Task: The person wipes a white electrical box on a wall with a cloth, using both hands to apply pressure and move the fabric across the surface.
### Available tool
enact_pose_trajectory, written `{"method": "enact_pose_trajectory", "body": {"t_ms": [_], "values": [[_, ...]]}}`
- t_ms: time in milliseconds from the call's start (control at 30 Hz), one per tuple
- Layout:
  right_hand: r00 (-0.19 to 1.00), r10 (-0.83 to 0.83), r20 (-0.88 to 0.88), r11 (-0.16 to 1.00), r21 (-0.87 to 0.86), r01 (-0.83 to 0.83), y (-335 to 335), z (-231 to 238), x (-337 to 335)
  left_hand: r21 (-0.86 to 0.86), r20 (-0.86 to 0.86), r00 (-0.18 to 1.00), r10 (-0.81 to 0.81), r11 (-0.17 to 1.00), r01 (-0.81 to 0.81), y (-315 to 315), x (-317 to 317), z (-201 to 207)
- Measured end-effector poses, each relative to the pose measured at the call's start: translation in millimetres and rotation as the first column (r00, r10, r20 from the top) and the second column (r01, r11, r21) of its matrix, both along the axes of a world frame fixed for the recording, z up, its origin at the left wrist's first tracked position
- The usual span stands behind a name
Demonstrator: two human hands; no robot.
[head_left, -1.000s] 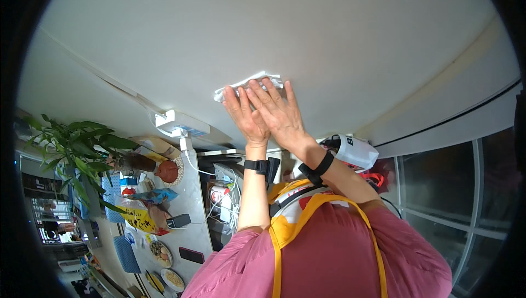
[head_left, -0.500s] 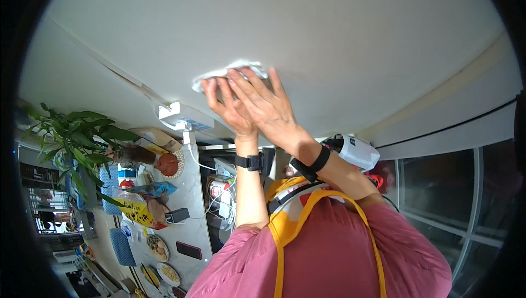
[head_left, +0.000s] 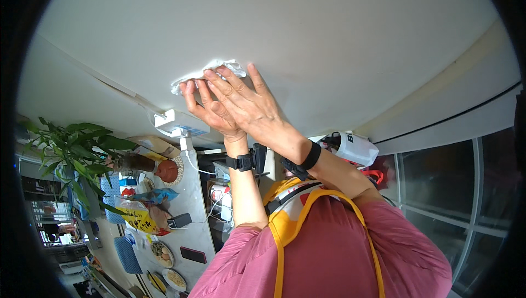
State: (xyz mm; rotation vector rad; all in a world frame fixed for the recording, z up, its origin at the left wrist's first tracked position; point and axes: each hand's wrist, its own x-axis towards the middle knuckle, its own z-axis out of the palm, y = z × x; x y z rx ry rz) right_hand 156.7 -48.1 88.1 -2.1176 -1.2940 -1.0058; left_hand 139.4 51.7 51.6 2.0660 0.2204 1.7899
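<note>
A crumpled white cloth (head_left: 234, 67) lies against the white wall (head_left: 329, 40), partly hidden under my fingers. With its fingers bent, my left hand (head_left: 212, 112) holds the cloth to the wall by its lower left part. My right hand (head_left: 246, 103) crosses over the left one, its fingers stretched out and spread. Some of its fingertips rest on the cloth, while one finger points up just right of it. Both wrists wear black straps.
Left of my hands, a white power strip (head_left: 178, 120) with plugs and cables sits by the wall. A grey table (head_left: 192, 199) carries a potted plant (head_left: 82, 144), food packages, plates and a phone (head_left: 193, 254). A white container (head_left: 356, 150) stands right of my forearms, near dark window panes (head_left: 438, 183).
Both hands have slid left along the wall, and the cloth has moved with them. The right hand still crosses over the left.
</note>
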Motion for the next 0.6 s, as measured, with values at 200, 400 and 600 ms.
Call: {"method": "enact_pose_trajectory", "body": {"t_ms": [200, 400, 600], "values": [[0.994, -0.097, -0.050, 0.991, -0.099, 0.092, -33.8, -24.6, 2.2, -0.099, 0.004, 0.994, -0.109, 0.989, 0.109, -31.4, 9.1, -25.9], [0.964, -0.108, -0.242, 0.989, 0.068, 0.128, -64.8, 3.0, 8.8, 0.053, -0.093, 0.989, -0.117, 0.991, 0.122, -56.9, 16.4, 9.7], [0.988, -0.086, -0.125, 0.990, 0.100, 0.099, -52.6, 17.5, 13.9, 0.085, -0.146, 0.989, -0.008, 0.996, 0.021, -46.3, 13.2, 34.2]]}}
